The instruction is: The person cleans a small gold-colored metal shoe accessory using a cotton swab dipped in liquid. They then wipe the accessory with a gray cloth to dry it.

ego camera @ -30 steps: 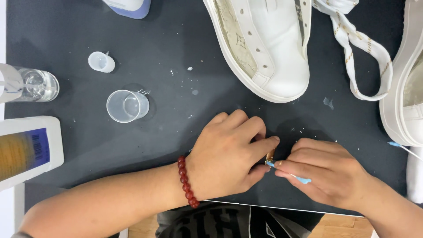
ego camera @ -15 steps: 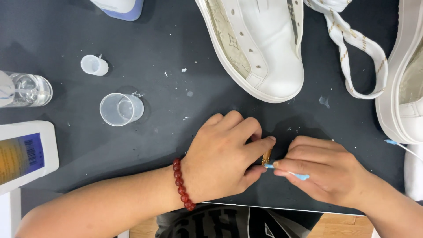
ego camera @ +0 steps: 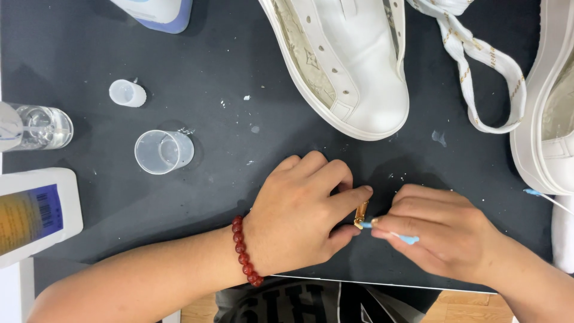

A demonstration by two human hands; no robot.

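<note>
Low on the dark mat (ego camera: 239, 197), my left hand (ego camera: 299, 215), with a red bead bracelet (ego camera: 245, 251) on its wrist, pinches a small gold metal piece (ego camera: 362, 214) between thumb and forefinger. My right hand (ego camera: 442, 230) holds a thin light-blue swab stick (ego camera: 394, 234), its tip touching the gold piece. A white sneaker (ego camera: 353, 66) lies just above both hands, with its white lace (ego camera: 478, 66) trailing to the right.
A second white shoe (ego camera: 547, 119) sits at the right edge. At the left are a clear plastic cup (ego camera: 162, 151), a small clear cap (ego camera: 127, 93), a clear bottle (ego camera: 36, 127) and a white bottle with a blue-and-yellow label (ego camera: 33, 215). Another blue-tipped swab (ego camera: 538, 194) lies at the right.
Both hands stay together on the gold piece with only slight finger shifts. The view has drifted a little, so the objects sit slightly differently in frame.
</note>
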